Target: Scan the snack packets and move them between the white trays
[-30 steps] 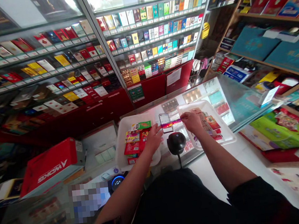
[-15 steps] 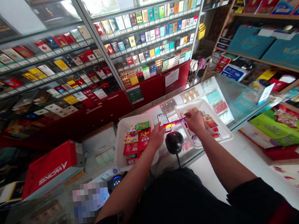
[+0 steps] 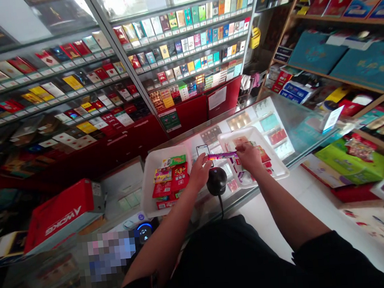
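Between my two hands a thin purple snack packet is stretched out level. My left hand grips one end, and my right hand pinches the other. Just below the packet stands a black barcode scanner with a cord. A phone lies on the counter behind my left fingers. To the left is a white tray with several red, green and yellow snack packs. Under my right hand is a second white tray, whose packets are partly hidden by the hand.
A glass counter runs off to the right. On the left stand a red box and a round black device with a lit blue ring. Behind are glass shelves of cigarette packs. A green box is at the right.
The red-yellow glow on the packet has faded, and its purple colour now shows. The view has shifted slightly. Both hands keep their hold.
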Tool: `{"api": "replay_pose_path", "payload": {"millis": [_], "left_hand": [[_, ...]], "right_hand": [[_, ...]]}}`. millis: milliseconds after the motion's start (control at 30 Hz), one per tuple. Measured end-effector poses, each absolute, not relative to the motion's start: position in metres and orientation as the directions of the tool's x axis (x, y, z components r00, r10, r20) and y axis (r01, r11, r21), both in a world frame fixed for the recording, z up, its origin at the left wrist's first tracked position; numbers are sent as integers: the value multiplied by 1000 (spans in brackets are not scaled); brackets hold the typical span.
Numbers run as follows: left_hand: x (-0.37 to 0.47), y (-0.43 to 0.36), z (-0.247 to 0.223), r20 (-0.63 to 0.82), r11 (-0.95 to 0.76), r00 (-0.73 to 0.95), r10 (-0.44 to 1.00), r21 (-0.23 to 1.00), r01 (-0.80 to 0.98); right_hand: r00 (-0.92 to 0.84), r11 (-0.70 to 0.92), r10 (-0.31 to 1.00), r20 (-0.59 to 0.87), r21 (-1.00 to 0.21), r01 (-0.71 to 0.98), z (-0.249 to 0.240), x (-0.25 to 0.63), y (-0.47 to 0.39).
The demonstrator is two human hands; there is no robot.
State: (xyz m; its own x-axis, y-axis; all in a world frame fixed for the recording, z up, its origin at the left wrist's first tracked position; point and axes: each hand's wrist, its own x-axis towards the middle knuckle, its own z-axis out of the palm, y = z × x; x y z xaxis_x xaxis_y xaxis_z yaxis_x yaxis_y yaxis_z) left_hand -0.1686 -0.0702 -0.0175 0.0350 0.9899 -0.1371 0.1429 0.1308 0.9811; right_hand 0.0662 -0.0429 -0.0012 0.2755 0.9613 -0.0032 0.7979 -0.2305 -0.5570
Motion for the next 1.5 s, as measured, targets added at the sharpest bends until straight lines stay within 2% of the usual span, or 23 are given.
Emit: {"api": "replay_pose_path", "payload": {"millis": [333, 600, 933, 1167, 1367, 1500], "left_hand": [[-118, -70, 1, -45, 35, 68, 997, 988, 149], [-63, -48, -15, -45, 48, 155, 987, 999, -16], [-13, -25, -24, -143, 148, 109, 984, 988, -41], [2, -19, -18, -150, 149, 62, 987, 988, 27], [1, -31, -2, -130, 128, 10, 991, 984, 120], [-10, -46, 4, -104, 105, -14, 994, 989, 107]], "right_hand": [[342, -253, 939, 15, -643, 723, 3, 112, -54], [379, -297, 925, -12, -646, 703, 4, 159, -45], [326, -253, 945, -33, -706, 662, 0, 201, -18], [228, -195, 973, -45, -693, 694, 2, 212, -3], [211, -158, 977, -13, -706, 690, 3, 209, 2], [181, -119, 983, 6, -733, 670, 6, 200, 1]]}}
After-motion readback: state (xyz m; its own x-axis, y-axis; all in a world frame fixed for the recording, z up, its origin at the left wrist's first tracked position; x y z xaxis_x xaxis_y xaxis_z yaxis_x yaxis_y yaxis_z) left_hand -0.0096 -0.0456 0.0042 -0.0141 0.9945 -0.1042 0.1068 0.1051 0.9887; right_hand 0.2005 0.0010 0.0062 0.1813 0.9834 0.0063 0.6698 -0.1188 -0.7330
